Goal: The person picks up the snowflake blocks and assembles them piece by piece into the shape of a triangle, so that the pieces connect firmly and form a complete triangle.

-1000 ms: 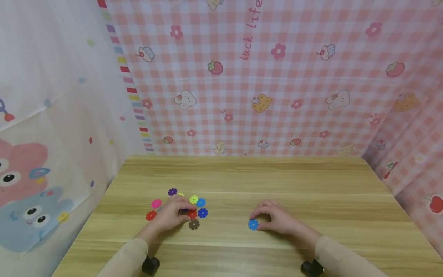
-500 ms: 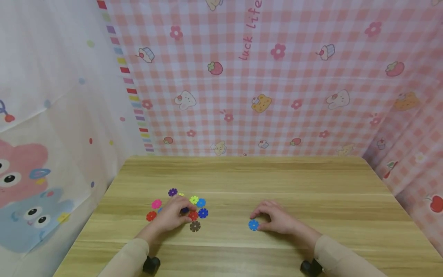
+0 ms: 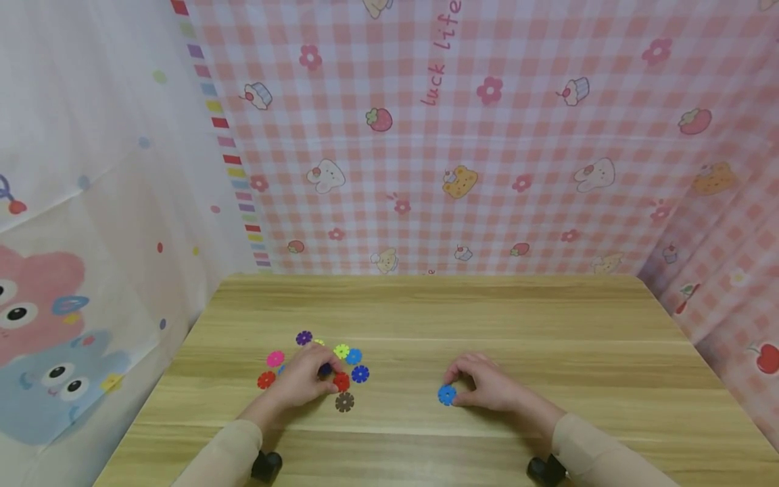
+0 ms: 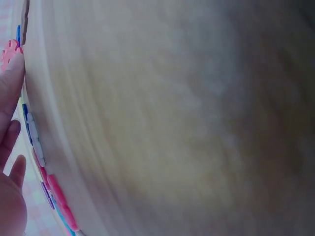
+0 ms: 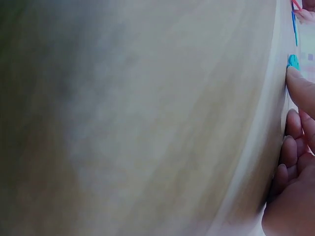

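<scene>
My left hand (image 3: 304, 375) is at the pile of notched plastic discs and pinches a red disc (image 3: 342, 383) between thumb and index finger. In the left wrist view the thumb lies against that red disc (image 4: 10, 51). A brown disc (image 3: 344, 402) is just below it, with a dark blue disc (image 3: 360, 374) to its right. Off to the right, my right hand (image 3: 483, 385) pinches a light blue disc (image 3: 447, 395) at its edge. The right wrist view shows the thumb on this light blue disc (image 5: 294, 61), the other fingers curled beneath.
Around the left hand lie several more discs, among them a purple one (image 3: 303, 337), a pink one (image 3: 276, 358), another red one (image 3: 266, 380) and a yellow one (image 3: 341, 351). Some are partly under the hand. A checked cloth (image 3: 426, 149) hangs behind the wooden table (image 3: 402, 446).
The red disc in my left hand has shifted slightly right and toward me. The brown and dark blue discs beside it have slid a little too. My right hand has hardly moved.
</scene>
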Demonstrator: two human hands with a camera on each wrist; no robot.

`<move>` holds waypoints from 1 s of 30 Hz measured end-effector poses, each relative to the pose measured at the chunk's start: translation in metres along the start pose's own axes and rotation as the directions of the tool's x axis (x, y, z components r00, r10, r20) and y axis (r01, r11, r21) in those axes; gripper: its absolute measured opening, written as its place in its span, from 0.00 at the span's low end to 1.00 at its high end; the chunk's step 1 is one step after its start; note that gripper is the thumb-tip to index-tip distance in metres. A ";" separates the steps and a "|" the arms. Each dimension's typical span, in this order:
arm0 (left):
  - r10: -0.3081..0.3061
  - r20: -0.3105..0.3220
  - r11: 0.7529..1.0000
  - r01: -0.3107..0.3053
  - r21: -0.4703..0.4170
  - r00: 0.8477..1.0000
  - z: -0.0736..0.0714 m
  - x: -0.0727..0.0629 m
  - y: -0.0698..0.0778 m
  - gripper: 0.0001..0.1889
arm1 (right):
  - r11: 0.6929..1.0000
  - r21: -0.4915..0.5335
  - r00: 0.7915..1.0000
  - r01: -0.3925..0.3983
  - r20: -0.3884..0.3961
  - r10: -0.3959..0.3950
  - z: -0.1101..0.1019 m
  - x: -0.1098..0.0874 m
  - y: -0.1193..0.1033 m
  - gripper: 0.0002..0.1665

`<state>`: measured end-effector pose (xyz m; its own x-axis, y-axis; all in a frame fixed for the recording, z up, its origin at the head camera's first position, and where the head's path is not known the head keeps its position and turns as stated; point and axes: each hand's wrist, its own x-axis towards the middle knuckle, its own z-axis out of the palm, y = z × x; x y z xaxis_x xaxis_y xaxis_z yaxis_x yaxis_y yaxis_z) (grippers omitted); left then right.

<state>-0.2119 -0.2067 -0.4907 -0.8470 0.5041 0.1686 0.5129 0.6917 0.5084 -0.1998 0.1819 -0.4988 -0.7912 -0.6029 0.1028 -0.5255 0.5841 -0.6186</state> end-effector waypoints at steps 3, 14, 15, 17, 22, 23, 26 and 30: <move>0.036 -0.009 0.999 -0.035 0.028 0.999 0.000 0.001 0.002 0.16 | 0.999 0.036 1.000 -0.030 0.009 0.030 0.000 0.000 0.000 0.16; -0.016 -0.046 0.998 0.013 -0.057 0.999 0.000 0.001 0.003 0.12 | 0.972 0.232 0.999 -0.034 -0.007 0.037 -0.002 0.002 -0.002 0.10; -0.027 -0.052 0.997 0.023 -0.067 0.998 0.000 0.001 0.003 0.12 | 0.969 0.245 0.999 -0.028 -0.012 0.032 -0.001 0.002 -0.001 0.10; -0.038 -0.058 0.996 0.033 -0.085 0.998 0.000 0.000 0.004 0.12 | 0.961 0.275 1.000 -0.014 -0.019 0.020 -0.001 0.002 0.000 0.09; -0.026 -0.038 0.987 0.020 -0.158 0.999 0.000 -0.002 0.011 0.10 | 0.932 0.363 1.000 -0.011 -0.015 0.017 0.000 -0.001 0.004 0.07; -0.028 -0.028 0.984 0.023 -0.178 0.999 0.000 -0.002 0.013 0.10 | 0.926 0.377 1.000 -0.024 -0.009 0.030 -0.001 -0.001 0.004 0.07; -0.056 -0.002 0.969 0.054 -0.241 0.998 0.002 -0.003 0.021 0.09 | 0.910 0.409 0.997 -0.072 0.010 0.074 -0.003 -0.003 0.005 0.06; -0.132 -0.025 0.956 0.120 -0.268 0.991 0.006 0.001 0.032 0.06 | 0.902 0.414 0.993 -0.119 0.037 0.113 -0.004 -0.003 0.003 0.06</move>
<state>-0.1950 -0.1810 -0.4795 -0.9104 0.3955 0.1211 0.3508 0.5829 0.7329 -0.2003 0.1872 -0.4977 -0.8333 -0.5528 0.0028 -0.2508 0.3735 -0.8931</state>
